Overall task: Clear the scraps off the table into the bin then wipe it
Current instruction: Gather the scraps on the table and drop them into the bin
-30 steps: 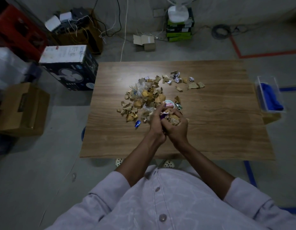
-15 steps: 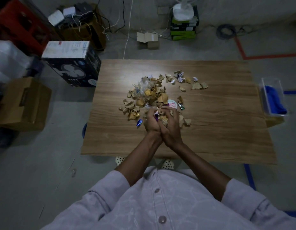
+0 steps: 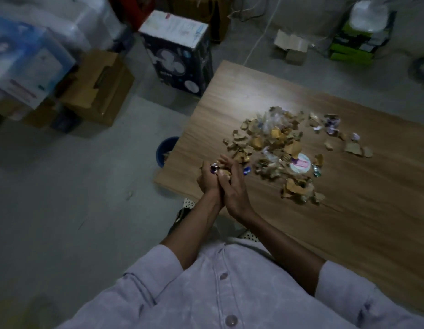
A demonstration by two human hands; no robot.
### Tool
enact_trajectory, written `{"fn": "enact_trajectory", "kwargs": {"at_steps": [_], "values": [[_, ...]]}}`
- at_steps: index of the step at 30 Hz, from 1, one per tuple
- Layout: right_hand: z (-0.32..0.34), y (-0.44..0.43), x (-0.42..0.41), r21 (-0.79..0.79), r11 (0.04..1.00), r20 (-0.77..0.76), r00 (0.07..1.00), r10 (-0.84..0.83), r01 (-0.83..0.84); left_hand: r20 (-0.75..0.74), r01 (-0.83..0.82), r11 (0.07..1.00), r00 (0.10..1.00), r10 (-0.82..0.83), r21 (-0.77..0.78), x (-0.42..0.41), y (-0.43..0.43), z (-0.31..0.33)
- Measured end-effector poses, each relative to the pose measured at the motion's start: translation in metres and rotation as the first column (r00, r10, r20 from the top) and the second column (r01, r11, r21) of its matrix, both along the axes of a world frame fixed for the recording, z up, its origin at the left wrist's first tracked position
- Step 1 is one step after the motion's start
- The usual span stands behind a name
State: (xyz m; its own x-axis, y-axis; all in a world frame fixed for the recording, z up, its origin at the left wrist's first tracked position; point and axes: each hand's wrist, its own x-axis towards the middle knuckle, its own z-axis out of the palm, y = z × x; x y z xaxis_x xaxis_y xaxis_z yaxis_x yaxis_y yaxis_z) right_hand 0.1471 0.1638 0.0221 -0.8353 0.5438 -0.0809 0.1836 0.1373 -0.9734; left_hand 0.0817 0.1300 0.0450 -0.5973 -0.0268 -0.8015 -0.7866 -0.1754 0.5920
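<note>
The left hand (image 3: 207, 182) and right hand (image 3: 235, 189) cup together, fingers curled round a handful of scraps (image 3: 221, 171), above the table (image 3: 348, 222) corner. The blue bin (image 3: 165, 148) stands on the floor at ten o'clock from them, nearer the left hand. The main pile (image 3: 272, 141) lies at two o'clock.

table (image 3: 348, 233): wooden | on it: scraps (image 3: 275, 143), round lid (image 3: 300, 163)

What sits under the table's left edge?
A blue bin pokes out from under the table, with what looks like a scrap inside. The table covers the rest of it and its contents.
</note>
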Motion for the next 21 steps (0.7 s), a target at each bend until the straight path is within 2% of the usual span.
{"fn": "enact_trajectory", "kwargs": {"at_steps": [4, 8, 11, 13, 19, 21], "values": [[-0.008, -0.029, -0.037, -0.054, 0.997, 0.025, 0.998, 0.057, -0.056, 0.074, -0.089, 0.995, 0.994, 0.085, 0.05, -0.035, -0.033, -0.004], [-0.014, -0.052, -0.093, 0.043, 0.998, 0.021, 0.999, 0.038, -0.039, 0.096, -0.085, 0.992, 0.992, 0.076, 0.092, -0.093, -0.054, -0.013], [-0.021, -0.069, -0.153, 0.057, 0.997, 0.015, 0.999, 0.042, -0.043, 0.131, -0.099, 0.965, 0.989, 0.068, 0.244, -0.147, -0.075, -0.019], [-0.034, -0.081, -0.196, 0.007, 0.999, 0.051, 0.997, 0.05, -0.05, 0.184, -0.163, 0.937, 0.977, 0.109, 0.308, -0.185, -0.092, -0.027], [-0.08, -0.116, -0.317, -0.025, 0.998, 0.232, 0.971, 0.064, -0.06, 0.347, -0.279, 0.933, 0.918, 0.19, 0.228, -0.298, -0.132, -0.076], [-0.101, -0.117, -0.352, -0.067, 0.998, 0.27, 0.962, 0.032, -0.015, 0.381, -0.3, 0.926, 0.903, 0.198, 0.228, -0.329, -0.135, -0.1]]}}
